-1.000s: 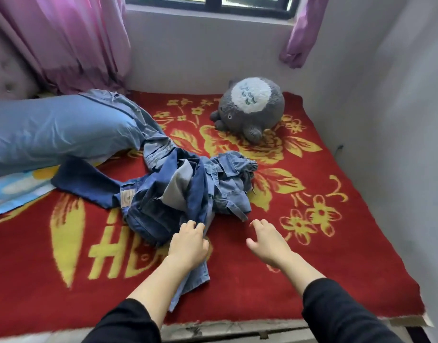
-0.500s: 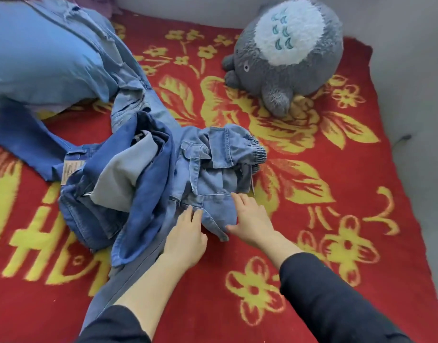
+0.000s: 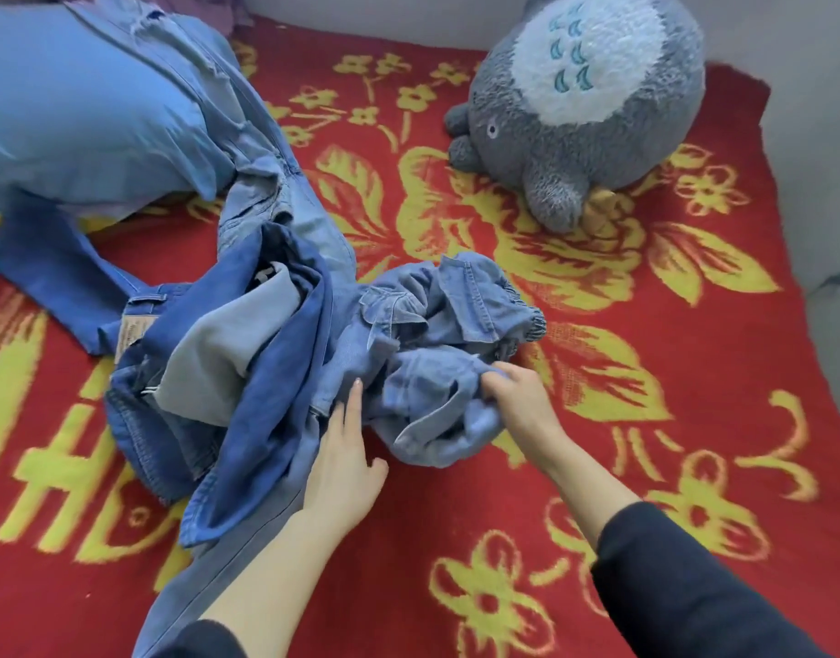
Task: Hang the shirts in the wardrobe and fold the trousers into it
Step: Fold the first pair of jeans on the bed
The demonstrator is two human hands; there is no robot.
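A heap of denim clothes lies on the red blanket (image 3: pixel 598 467) in the middle of the head view. A crumpled light-blue denim garment (image 3: pixel 437 325) with an elastic waistband is on the right of the heap. Dark-blue jeans (image 3: pixel 171 420) with a leather label and a grey lining lie on the left. My right hand (image 3: pixel 518 401) grips a bunched fold of the light-blue garment. My left hand (image 3: pixel 347 458) lies flat with straight fingers against the same garment's lower edge. No wardrobe is in view.
A grey plush toy (image 3: pixel 589 111) sits at the far right of the bed. A blue pillow (image 3: pixel 76 111) lies at the far left, with a light denim trouser leg (image 3: pixel 275 182) draped beside it. A grey wall (image 3: pixel 826 135) borders the bed's right side.
The camera has come closer to the heap. My right hand went from lying on the light-blue garment to gripping a fold of it. My left hand reached further in.
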